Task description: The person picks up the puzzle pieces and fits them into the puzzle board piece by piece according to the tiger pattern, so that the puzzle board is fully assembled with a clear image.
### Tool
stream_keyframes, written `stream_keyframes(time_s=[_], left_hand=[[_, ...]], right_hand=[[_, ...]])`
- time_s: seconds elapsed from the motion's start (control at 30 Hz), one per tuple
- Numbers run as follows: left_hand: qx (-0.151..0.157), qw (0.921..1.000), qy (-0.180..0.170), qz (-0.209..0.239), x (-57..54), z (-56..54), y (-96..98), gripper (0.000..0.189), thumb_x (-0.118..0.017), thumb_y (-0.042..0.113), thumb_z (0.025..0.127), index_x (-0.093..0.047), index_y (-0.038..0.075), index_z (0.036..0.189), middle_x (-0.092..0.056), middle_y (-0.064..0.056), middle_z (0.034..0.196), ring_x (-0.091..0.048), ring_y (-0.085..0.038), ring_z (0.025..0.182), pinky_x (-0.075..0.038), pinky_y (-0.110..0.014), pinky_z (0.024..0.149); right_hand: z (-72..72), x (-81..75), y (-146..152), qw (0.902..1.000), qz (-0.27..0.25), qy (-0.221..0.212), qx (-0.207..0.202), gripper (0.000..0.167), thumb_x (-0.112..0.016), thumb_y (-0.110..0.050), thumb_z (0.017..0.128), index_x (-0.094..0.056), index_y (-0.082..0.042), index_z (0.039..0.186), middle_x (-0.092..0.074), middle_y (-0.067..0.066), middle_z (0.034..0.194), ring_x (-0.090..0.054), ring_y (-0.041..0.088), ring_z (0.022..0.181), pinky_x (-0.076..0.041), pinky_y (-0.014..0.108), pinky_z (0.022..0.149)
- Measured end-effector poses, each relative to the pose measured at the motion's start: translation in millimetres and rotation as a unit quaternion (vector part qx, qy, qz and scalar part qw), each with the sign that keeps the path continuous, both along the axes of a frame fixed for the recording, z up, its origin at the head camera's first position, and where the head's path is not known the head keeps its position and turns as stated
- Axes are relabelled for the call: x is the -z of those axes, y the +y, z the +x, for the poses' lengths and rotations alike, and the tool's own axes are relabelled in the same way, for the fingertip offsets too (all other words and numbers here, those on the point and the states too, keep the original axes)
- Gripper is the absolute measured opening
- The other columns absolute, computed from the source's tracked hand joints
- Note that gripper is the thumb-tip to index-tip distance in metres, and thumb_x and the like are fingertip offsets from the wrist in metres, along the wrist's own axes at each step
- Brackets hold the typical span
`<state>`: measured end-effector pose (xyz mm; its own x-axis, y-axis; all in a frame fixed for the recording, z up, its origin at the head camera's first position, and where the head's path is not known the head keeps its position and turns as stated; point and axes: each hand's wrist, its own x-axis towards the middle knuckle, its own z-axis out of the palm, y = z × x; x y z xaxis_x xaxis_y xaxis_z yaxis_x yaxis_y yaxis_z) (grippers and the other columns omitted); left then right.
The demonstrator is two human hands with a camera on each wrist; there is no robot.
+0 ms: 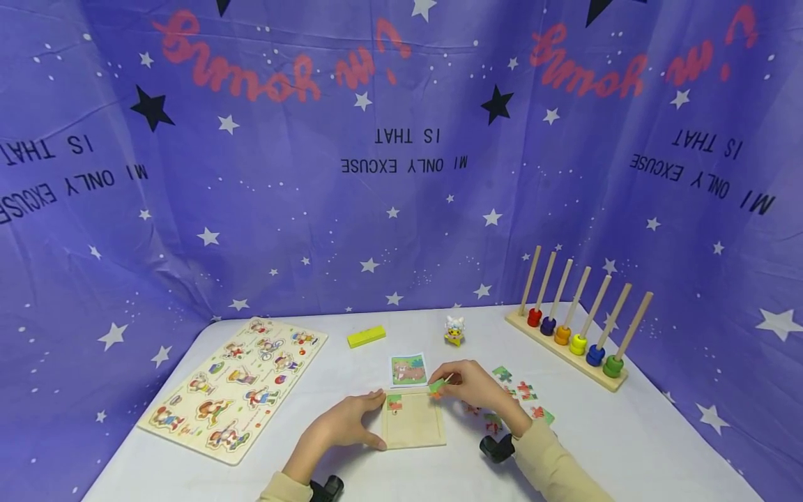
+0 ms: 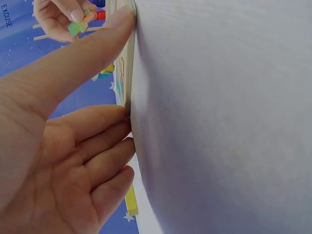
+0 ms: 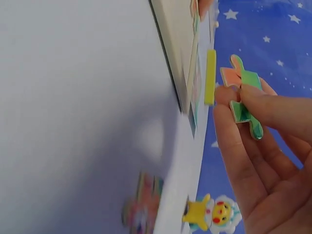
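Observation:
My right hand (image 1: 470, 385) pinches a green and orange jigsaw puzzle piece (image 3: 247, 80) between thumb and fingers, above the top right corner of a wooden puzzle tray (image 1: 417, 425). One puzzle piece (image 1: 394, 402) lies in the tray's top left corner. On the tray's left side rests my left hand (image 1: 351, 420), its thumb by the lower corner and its nearly straight fingers by the upper one. Behind the tray lies a picture card (image 1: 408, 370) with a brown animal on green. Several loose puzzle pieces (image 1: 525, 390) are scattered right of the tray, partly hidden by my right hand.
A wooden peg puzzle board (image 1: 251, 411) covers the table's left side. At the back are a yellow block (image 1: 366, 337) and a small yellow and white figurine (image 1: 454, 330). A peg stand (image 1: 552, 341) with coloured rings stands at the right edge.

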<state>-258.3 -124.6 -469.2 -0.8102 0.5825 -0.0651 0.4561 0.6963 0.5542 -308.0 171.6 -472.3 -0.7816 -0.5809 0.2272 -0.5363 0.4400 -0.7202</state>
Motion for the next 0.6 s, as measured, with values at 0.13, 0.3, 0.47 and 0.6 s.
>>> stream_keyframes(time_s=[0.13, 0.3, 0.47, 0.6], left_hand=[[0.000, 1.0000, 0.004, -0.001, 0.2, 0.3, 0.1, 0.091, -0.084, 0.039, 0.068, -0.047, -0.005, 0.138, -0.042, -0.019, 0.146, -0.039, -0.038, 0.134, -0.031, -0.050, 0.111], [0.001, 1.0000, 0.004, -0.008, -0.1, -0.1, -0.7, 0.091, -0.083, 0.040, 0.069, -0.047, -0.004, 0.139, -0.042, -0.018, 0.147, -0.039, -0.037, 0.134, -0.032, -0.050, 0.111], [-0.003, 0.9999, 0.001, -0.010, -0.8, -0.9, -0.8, 0.091, -0.082, 0.042, 0.069, -0.046, -0.003, 0.139, -0.041, -0.017, 0.147, -0.039, -0.036, 0.134, -0.032, -0.050, 0.111], [-0.005, 0.9999, 0.000, -0.011, -1.4, -0.3, -0.7, 0.090, -0.083, 0.041, 0.069, -0.047, -0.003, 0.139, -0.042, -0.016, 0.147, -0.040, -0.036, 0.134, -0.032, -0.050, 0.111]], right_hand=[[1.7, 3.3, -12.7, 1.0000, 0.001, 0.003, 0.007, 0.016, -0.072, -0.006, 0.085, -0.073, -0.017, 0.096, -0.069, -0.006, 0.090, -0.063, 0.007, 0.074, -0.053, 0.024, 0.067], [1.7, 7.9, -27.2, 0.9998, 0.013, 0.009, 0.015, 0.015, -0.073, -0.005, 0.083, -0.074, -0.015, 0.094, -0.069, -0.006, 0.087, -0.060, 0.005, 0.077, -0.053, 0.023, 0.070], [1.1, 11.3, -37.8, 0.9996, 0.012, 0.004, 0.025, 0.015, -0.075, -0.003, 0.081, -0.073, -0.011, 0.094, -0.069, -0.002, 0.084, -0.058, 0.005, 0.070, -0.052, 0.022, 0.063], [0.3, 14.6, -44.8, 0.9994, 0.020, 0.002, 0.029, 0.015, -0.078, -0.008, 0.079, -0.073, -0.010, 0.094, -0.066, -0.007, 0.079, -0.056, 0.003, 0.066, -0.050, 0.021, 0.059]])
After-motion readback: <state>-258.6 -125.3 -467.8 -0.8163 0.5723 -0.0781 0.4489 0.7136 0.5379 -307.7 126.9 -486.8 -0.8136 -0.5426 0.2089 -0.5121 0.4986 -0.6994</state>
